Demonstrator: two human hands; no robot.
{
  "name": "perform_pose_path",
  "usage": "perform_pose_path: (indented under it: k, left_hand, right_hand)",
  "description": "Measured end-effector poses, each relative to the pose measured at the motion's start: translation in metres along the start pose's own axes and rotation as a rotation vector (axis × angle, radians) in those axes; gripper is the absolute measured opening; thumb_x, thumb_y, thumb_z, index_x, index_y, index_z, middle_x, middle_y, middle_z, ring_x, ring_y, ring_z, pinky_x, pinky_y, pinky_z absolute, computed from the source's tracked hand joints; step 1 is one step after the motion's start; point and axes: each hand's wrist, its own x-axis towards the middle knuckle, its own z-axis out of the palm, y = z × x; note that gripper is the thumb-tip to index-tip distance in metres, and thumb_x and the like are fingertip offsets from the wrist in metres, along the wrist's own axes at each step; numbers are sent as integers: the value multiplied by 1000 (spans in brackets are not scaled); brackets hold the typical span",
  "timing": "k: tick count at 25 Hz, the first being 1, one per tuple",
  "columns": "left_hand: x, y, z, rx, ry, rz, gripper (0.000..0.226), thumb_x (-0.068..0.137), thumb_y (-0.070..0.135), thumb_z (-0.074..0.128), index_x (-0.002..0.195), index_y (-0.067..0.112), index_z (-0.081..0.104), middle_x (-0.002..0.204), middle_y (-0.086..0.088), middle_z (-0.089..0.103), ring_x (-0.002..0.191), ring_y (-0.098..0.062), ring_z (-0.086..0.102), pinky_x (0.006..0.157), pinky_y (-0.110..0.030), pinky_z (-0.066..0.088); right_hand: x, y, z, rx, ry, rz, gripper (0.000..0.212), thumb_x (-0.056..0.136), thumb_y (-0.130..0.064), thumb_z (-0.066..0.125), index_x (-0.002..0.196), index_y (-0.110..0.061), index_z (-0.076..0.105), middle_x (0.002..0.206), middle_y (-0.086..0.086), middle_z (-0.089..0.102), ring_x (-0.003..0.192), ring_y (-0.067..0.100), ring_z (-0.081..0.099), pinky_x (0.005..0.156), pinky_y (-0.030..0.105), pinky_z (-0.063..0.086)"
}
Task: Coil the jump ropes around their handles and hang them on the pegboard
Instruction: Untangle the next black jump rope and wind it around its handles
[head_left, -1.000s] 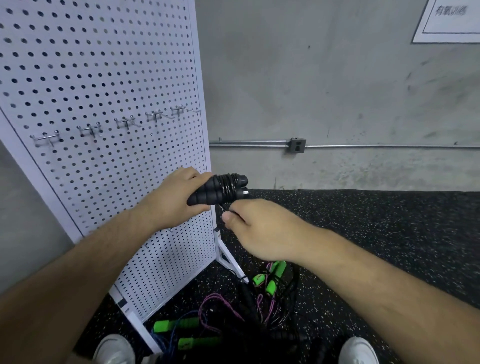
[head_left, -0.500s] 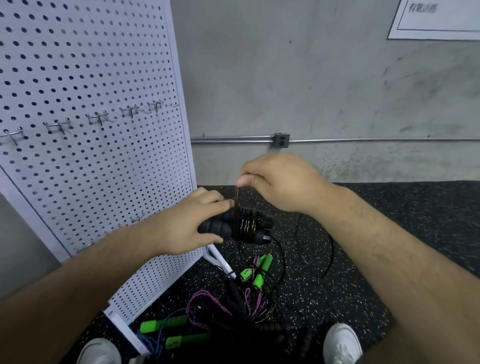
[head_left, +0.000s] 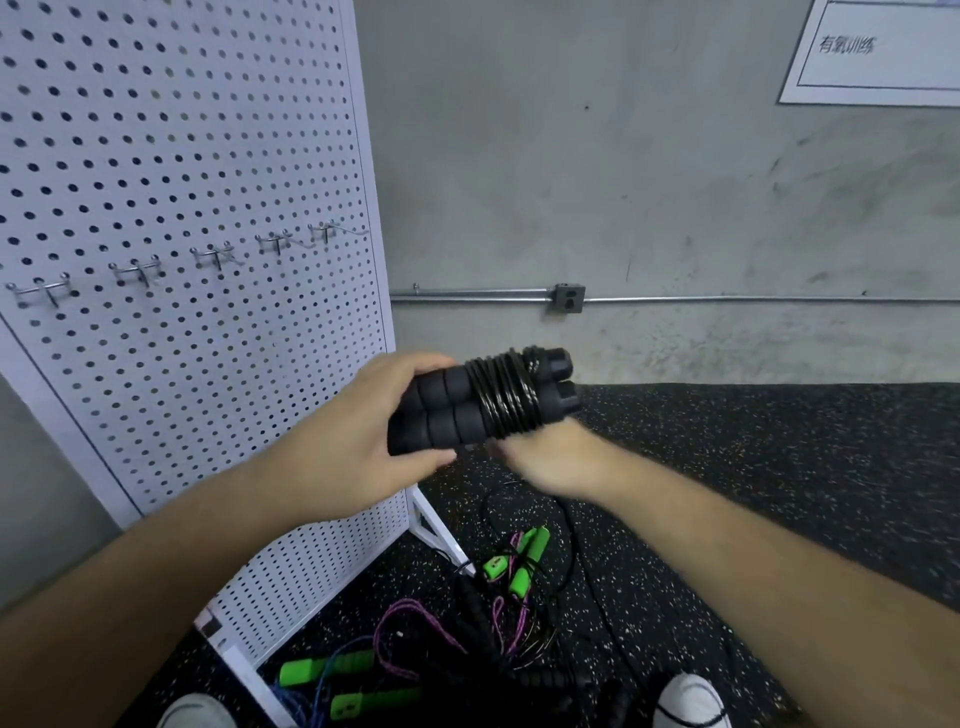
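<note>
- Down and under swings the right hand (head_left: 540, 457): half a second ago it was above the bundle, now it sits just beneath it, bringing another turn round.
- The left hand (head_left: 358, 441) is clamped round the butt ends of the two black handles (head_left: 447, 410), held side by side with their tips pointing right.
- The right hand is smeared with motion. It looks to be leading the cord, but I cannot tell whether the fingers are pinching it.
- The rope (head_left: 503, 400) sits in a tight band of turns round the far half of the handles, touching both, and its slack drops from under the bundle to the floor.
- Step in hand, as I read it: coiling, well along but with slack left to take up.
- Next it calls for steady tension, each turn laid beside the last, the end tucked, then a lift to a hook.
- The pegboard (head_left: 182, 156) stands just to the left, its hooks (head_left: 137, 270) all bare.
- A pile of other ropes (head_left: 467, 639) waits on the floor below the hands.
</note>
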Motion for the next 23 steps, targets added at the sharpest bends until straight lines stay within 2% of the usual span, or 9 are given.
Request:
perform_pose_path:
  k: [1, 3, 7, 10, 12, 15, 18, 20, 23]
  left_hand:
    - [2, -6, -1, 15, 16, -16, 66, 84, 26, 81, 139, 31, 46, 128, 15, 52, 122, -3, 48, 107, -30, 41]
    - [7, -18, 1, 44, 26, -31, 63, 84, 24, 81, 138, 28, 49, 124, 14, 53, 120, -7, 48, 106, -36, 42]
    - [14, -33, 1, 145, 135, -91, 62, 84, 26, 79, 138, 29, 49, 121, 15, 52, 114, -6, 43, 101, -30, 38]
    - [19, -44, -4, 240, 142, -122, 64, 85, 24, 78, 141, 26, 47, 122, 11, 50, 115, -8, 38, 100, -29, 34]
    - [21, -57, -8, 283, 131, -137, 65, 85, 23, 79, 141, 25, 47, 122, 8, 52, 115, -10, 37, 100, -30, 33]
    - [20, -72, -8, 326, 84, -163, 65, 84, 20, 80, 141, 24, 48, 122, 7, 53, 114, -10, 37, 103, -34, 37]
    - [20, -78, 0, 325, -10, -160, 62, 83, 16, 79, 137, 27, 51, 116, 10, 53, 111, -9, 39, 103, -40, 41]
    - [20, -75, 7, 294, -79, -120, 60, 82, 15, 78, 133, 30, 53, 112, 12, 54, 108, -11, 42, 100, -40, 43]
    - [18, -60, 20, 267, -177, -63, 65, 81, 15, 79, 138, 27, 52, 116, 13, 53, 113, -11, 42, 102, -36, 40]
  right_hand:
    - [0, 2, 16, -60, -19, -11, 37, 109, -30, 36, 81, -19, 57, 60, -4, 46, 49, 9, 41, 47, 24, 41]
    - [1, 1, 35, 4, -19, -58, 41, 109, -41, 30, 87, -20, 57, 61, -4, 43, 47, 9, 35, 43, 23, 33]
    - [-2, -12, 34, -109, -18, -82, 40, 108, -42, 30, 89, -20, 57, 71, 4, 51, 57, 15, 44, 54, 28, 38]
    - [-10, -25, 32, -286, -14, -105, 39, 109, -40, 31, 97, -17, 60, 70, -7, 51, 57, 5, 45, 53, 22, 33]
    - [-16, -32, 29, -395, -7, -109, 41, 109, -39, 31, 102, -13, 61, 72, -7, 52, 61, 4, 48, 54, 21, 34]
    - [-29, -45, 18, -660, 38, -170, 38, 108, -40, 31, 95, -15, 57, 83, 0, 61, 73, 14, 57, 66, 35, 46]
    - [-42, -61, 2, -869, 99, -204, 30, 107, -41, 34, 87, -23, 47, 76, -7, 51, 65, 7, 45, 57, 32, 35]
    - [-44, -67, -9, -961, 178, -234, 27, 106, -43, 34, 94, -26, 51, 77, -10, 53, 65, 9, 47, 54, 29, 34]
    - [-32, -59, -24, -1058, 316, -338, 31, 106, -45, 35, 105, -26, 59, 92, -9, 61, 79, 17, 56, 63, 30, 38]
